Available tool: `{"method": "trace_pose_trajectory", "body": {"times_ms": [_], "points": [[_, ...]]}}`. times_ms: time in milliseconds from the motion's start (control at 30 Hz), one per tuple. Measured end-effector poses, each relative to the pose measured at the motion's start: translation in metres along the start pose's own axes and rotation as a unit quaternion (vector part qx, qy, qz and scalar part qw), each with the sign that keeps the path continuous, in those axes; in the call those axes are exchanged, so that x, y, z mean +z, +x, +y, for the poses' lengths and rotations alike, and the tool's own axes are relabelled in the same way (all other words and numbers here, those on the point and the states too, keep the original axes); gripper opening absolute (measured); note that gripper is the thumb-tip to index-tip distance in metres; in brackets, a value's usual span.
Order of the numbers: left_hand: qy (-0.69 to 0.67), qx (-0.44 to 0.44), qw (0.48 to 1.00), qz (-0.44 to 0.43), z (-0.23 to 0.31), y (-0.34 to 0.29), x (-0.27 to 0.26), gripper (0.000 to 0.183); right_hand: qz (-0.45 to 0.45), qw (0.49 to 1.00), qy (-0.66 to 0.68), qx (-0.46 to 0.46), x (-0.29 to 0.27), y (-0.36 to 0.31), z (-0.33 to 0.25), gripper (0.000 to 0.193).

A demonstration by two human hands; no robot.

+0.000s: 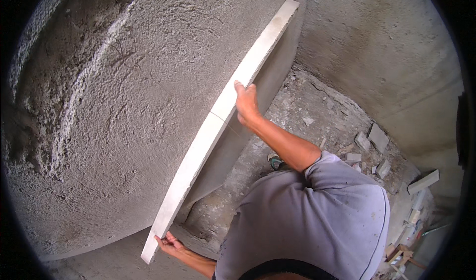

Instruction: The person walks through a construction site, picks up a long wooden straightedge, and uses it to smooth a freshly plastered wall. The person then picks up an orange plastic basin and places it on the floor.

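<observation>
A long, narrow white board (202,133) runs slantwise along the rough grey plastered wall (148,81). One of its long edges is ragged, and a thin dark line crosses its face near the middle. My right hand (246,103) grips that ragged edge above the middle, thumb on the face and fingers mostly hidden behind. Near the lower end, my left hand (170,244) holds the same edge, its thumb on the face and fingers curled at the side. Whether the board touches the wall along its whole length, I cannot tell.
A second plastered wall (377,57) meets the first at the far corner. Broken slab pieces (378,138) lie on the dusty floor (297,111) to the right, with wood scraps (399,255) at lower right. My shoe (274,161) shows under my right forearm.
</observation>
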State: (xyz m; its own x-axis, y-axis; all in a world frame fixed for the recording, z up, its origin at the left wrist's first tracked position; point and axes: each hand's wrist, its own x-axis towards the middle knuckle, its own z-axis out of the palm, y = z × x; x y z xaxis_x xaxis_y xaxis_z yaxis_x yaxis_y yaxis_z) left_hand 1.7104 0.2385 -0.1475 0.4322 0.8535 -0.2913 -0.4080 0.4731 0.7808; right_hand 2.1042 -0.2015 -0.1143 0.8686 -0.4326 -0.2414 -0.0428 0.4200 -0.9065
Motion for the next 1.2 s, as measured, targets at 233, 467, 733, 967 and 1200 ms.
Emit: {"method": "trace_pose_trajectory", "body": {"times_ms": [233,467,733,967,1200], "points": [[-0.011,-0.064,0.998,-0.014,-0.113,-0.053,0.066,0.045,0.117,0.989,-0.094,-0.014,-0.036,0.115,-0.009,0.063],[0.021,-0.098,0.995,-0.002,-0.164,-0.075,0.121,0.045,0.083,0.994,0.029,0.06,-0.094,0.203,0.001,0.069],[-0.016,-0.011,1.0,-0.011,-0.067,-0.04,0.055,0.053,0.057,0.996,-0.062,0.011,-0.031,0.074,0.007,0.051],[0.049,-0.068,0.996,-0.023,-0.149,-0.064,0.103,0.044,0.091,0.995,-0.022,0.041,-0.089,0.2,0.025,0.062],[0.042,-0.16,0.986,0.026,-0.23,-0.08,0.117,0.039,0.079,0.993,0.021,0.08,-0.144,0.27,0.054,0.066]]}}
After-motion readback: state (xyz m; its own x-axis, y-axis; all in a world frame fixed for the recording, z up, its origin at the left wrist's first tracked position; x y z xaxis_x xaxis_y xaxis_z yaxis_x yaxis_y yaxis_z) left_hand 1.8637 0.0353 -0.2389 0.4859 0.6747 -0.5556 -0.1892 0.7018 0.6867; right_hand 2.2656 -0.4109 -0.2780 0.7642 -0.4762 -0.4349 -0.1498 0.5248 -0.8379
